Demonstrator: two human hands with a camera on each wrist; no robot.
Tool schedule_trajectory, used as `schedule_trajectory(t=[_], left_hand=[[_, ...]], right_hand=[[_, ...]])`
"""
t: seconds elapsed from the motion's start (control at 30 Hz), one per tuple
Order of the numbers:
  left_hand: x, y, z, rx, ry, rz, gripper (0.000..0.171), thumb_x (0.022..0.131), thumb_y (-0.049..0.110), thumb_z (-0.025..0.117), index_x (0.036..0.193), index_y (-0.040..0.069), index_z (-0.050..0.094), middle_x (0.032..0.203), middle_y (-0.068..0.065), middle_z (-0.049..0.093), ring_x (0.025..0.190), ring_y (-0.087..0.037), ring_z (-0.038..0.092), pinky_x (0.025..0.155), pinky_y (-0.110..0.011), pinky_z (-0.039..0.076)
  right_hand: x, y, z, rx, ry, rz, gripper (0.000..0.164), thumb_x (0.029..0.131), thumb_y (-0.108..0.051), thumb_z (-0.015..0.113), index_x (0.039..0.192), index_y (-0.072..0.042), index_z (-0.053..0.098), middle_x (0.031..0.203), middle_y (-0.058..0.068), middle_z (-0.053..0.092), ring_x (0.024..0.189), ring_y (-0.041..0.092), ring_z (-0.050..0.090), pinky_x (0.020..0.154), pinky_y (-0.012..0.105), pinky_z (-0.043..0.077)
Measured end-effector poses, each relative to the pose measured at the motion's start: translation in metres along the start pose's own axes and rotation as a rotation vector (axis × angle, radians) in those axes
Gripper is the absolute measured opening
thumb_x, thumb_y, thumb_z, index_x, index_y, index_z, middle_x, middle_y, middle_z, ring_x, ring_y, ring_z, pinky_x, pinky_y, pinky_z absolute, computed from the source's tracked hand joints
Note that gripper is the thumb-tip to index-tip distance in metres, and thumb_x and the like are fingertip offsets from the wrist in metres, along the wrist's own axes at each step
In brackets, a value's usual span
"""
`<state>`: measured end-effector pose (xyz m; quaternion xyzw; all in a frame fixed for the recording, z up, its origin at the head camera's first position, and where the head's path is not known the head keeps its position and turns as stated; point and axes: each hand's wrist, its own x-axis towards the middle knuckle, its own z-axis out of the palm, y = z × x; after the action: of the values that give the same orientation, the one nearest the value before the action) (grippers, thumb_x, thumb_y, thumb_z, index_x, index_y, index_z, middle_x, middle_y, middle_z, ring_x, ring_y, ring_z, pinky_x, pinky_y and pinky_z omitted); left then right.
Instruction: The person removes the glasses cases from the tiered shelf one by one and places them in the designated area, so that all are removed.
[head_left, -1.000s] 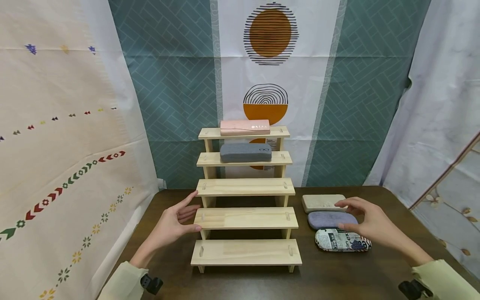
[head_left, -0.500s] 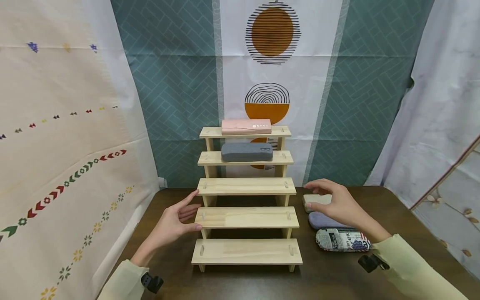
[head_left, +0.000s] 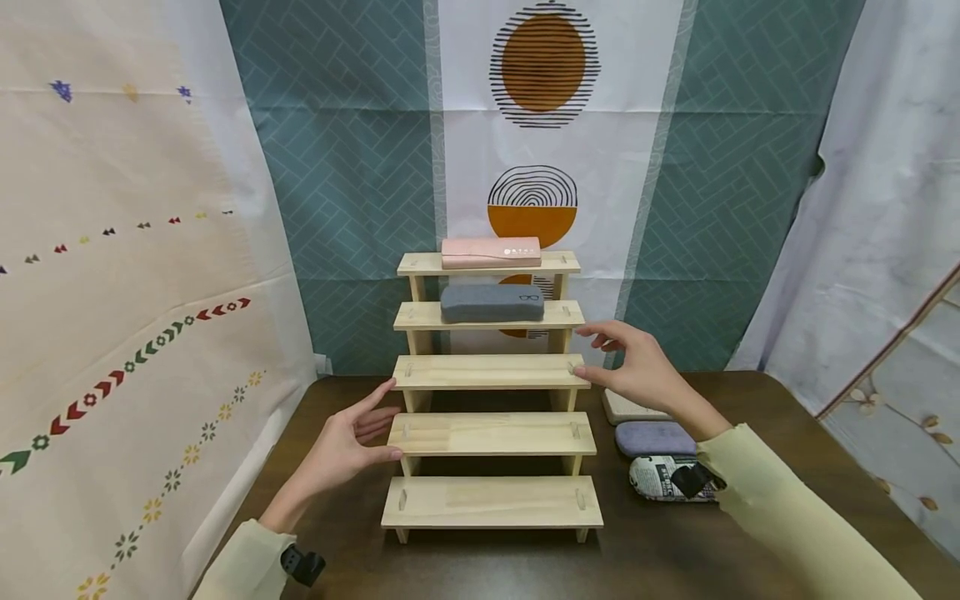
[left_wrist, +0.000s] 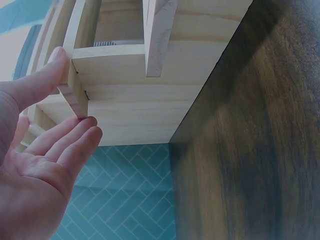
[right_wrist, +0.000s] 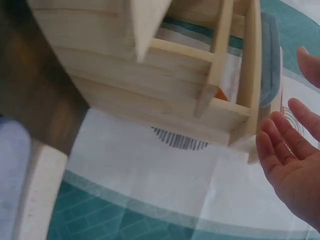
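A five-step wooden display stand [head_left: 491, 372] stands mid-table. My left hand [head_left: 342, 443] is at its left side; in the left wrist view the thumb [left_wrist: 44, 80] and fingertips [left_wrist: 92, 125] pinch the end of one step board. A grey-blue glasses case [head_left: 491, 303] lies on the second step from the top, and a pink glasses case [head_left: 491, 252] on the top one. My right hand [head_left: 633, 367], fingers parted and holding nothing, hovers by the stand's right side near the middle step. Whether its fingertips touch the wood, I cannot tell.
Right of the stand, partly behind my right arm, lie a cream case [head_left: 626, 408], a purple case [head_left: 654, 438] and a newsprint-patterned case [head_left: 660, 477]. Patterned cloths [head_left: 345, 208] hang behind and at both sides of the dark wooden table [head_left: 525, 571].
My right hand has moved left and up, from over the cases on the table to the stand's right side. My left hand stays on the stand. The cases have not moved.
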<state>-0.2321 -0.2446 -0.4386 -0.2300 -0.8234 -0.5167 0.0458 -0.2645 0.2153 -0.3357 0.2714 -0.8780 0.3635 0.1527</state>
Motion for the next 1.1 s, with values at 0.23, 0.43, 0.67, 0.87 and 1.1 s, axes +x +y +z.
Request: schedule_trajectory(t=[0.23,0.43,0.67,0.87,1.1], left_hand=[[-0.001,0.000,-0.001,0.001,-0.003,0.000,0.104,0.079,0.005,0.093,0.166,0.023,0.038,0.147,-0.024,0.058,0.131,-0.040,0.061,0.103,-0.047,0.053],[-0.001,0.001,-0.002,-0.001,-0.003,-0.002,0.104,0.079,0.005,0.093,0.166,0.023,0.038,0.148,-0.024,0.057,0.131,-0.039,0.061,0.104,-0.045,0.054],[0.000,0.001,-0.001,0.003,-0.005,-0.004,0.104,0.079,0.006,0.094,0.166,0.022,0.038,0.148,-0.024,0.057,0.131,-0.040,0.060,0.104,-0.048,0.053],[0.000,0.000,-0.001,0.001,-0.005,-0.002,0.105,0.079,0.005,0.093,0.166,0.024,0.038,0.146,-0.023,0.059,0.131,-0.039,0.061,0.104,-0.049,0.053],[0.000,-0.001,-0.002,-0.017,-0.008,0.010,0.105,0.078,0.004,0.094,0.166,0.022,0.038,0.145,-0.024,0.059,0.131,-0.039,0.061,0.103,-0.057,0.050]], right_hand=[[0.032,-0.010,0.002,-0.032,0.009,-0.027,0.060,0.090,-0.023,0.086,0.144,-0.006,0.063,0.136,0.016,0.064,0.115,0.033,0.060,0.100,0.055,0.051],[0.055,-0.017,0.003,-0.053,-0.012,-0.017,0.062,0.092,-0.027,0.085,0.147,-0.009,0.061,0.145,0.017,0.059,0.125,0.038,0.056,0.105,0.057,0.047],[0.074,-0.018,0.004,-0.040,-0.057,0.007,0.068,0.093,-0.033,0.084,0.151,-0.009,0.056,0.149,0.015,0.056,0.133,0.040,0.052,0.113,0.057,0.041],[0.089,-0.013,0.010,-0.022,-0.085,0.005,0.074,0.092,-0.033,0.085,0.154,-0.010,0.053,0.154,0.012,0.053,0.138,0.042,0.049,0.115,0.061,0.039],[0.107,-0.011,0.018,-0.039,-0.143,0.053,0.079,0.091,-0.036,0.085,0.157,-0.011,0.050,0.157,0.012,0.050,0.142,0.039,0.046,0.116,0.059,0.039]])
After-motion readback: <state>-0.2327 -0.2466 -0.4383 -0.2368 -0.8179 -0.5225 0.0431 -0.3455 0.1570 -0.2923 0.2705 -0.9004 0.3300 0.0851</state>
